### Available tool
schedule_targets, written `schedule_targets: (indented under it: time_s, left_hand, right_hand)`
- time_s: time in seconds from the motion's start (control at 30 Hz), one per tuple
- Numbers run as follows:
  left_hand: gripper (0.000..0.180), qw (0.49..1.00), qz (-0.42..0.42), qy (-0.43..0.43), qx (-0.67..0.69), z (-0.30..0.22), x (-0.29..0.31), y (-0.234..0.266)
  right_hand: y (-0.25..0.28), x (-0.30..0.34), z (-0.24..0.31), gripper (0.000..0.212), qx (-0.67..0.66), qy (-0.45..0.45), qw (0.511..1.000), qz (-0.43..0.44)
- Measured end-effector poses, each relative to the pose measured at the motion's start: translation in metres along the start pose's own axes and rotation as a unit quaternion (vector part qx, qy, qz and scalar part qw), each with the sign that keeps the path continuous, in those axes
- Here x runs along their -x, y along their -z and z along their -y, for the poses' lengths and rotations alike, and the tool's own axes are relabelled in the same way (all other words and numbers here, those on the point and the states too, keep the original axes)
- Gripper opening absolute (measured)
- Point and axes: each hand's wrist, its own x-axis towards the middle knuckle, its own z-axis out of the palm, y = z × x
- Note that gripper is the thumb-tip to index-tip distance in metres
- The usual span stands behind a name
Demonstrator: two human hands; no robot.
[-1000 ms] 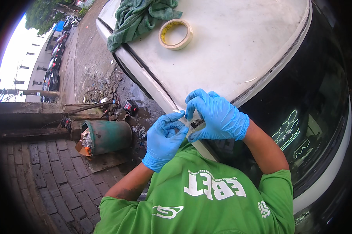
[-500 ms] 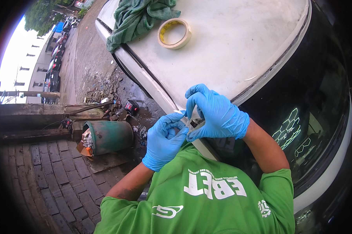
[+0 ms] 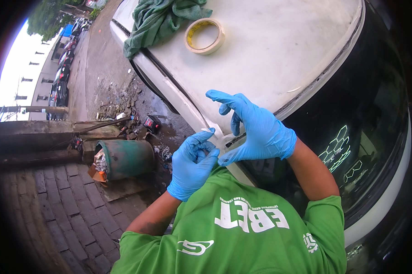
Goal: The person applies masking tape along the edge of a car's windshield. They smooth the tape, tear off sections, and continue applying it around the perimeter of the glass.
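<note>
My left hand (image 3: 193,160), in a blue glove, is half closed at the corner of the white car roof (image 3: 279,55). Its thumb and index finger hold a small whitish strip (image 3: 207,130) that looks like masking tape; part of it is hidden by the fingers. Just to the right, my right hand (image 3: 259,132), also gloved in blue, has its fingers spread above the roof edge and the dark glass, with nothing in it. A roll of masking tape (image 3: 209,50) lies on the roof farther off, beside a crumpled green towel (image 3: 162,25).
Dark rear or front glass (image 3: 370,105) slopes away on the right. At the left, a green bin (image 3: 130,160) with rubbish lies by the brick paving (image 3: 73,214). A black and red object (image 3: 152,124) sits on the wet, littered ground.
My right hand has moved slightly away from my left and its fingers have opened. My left hand stays almost in place, still pinching.
</note>
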Motion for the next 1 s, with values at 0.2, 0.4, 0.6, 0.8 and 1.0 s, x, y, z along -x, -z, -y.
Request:
schedule_targets:
  time_s: [0.2,0.4,0.6,0.8,1.0]
  left_hand:
    - [0.047,0.998,-0.025,0.017,0.052,0.012,0.0,-0.001]
    - [0.048,0.994,-0.05,0.024,0.099,0.027,0.003,-0.006]
    - [0.047,0.989,-0.038,0.068,0.122,0.024,0.006,-0.009]
    - [0.048,0.99,-0.036,0.085,0.104,0.031,0.008,-0.009]
    - [0.051,0.996,-0.07,-0.03,0.047,0.037,0.014,-0.006]
  right_hand:
    - [0.011,0.004,-0.005,0.077,-0.245,-0.021,0.967,-0.06]
    - [0.023,0.013,0.022,0.069,-0.06,0.078,0.992,-0.083]
    - [0.014,0.048,0.004,0.065,0.235,0.122,0.96,-0.093]
    - [0.0,0.071,-0.009,0.061,0.301,0.109,0.944,-0.074]
    - [-0.011,0.072,-0.007,0.058,0.339,0.106,0.934,-0.032]
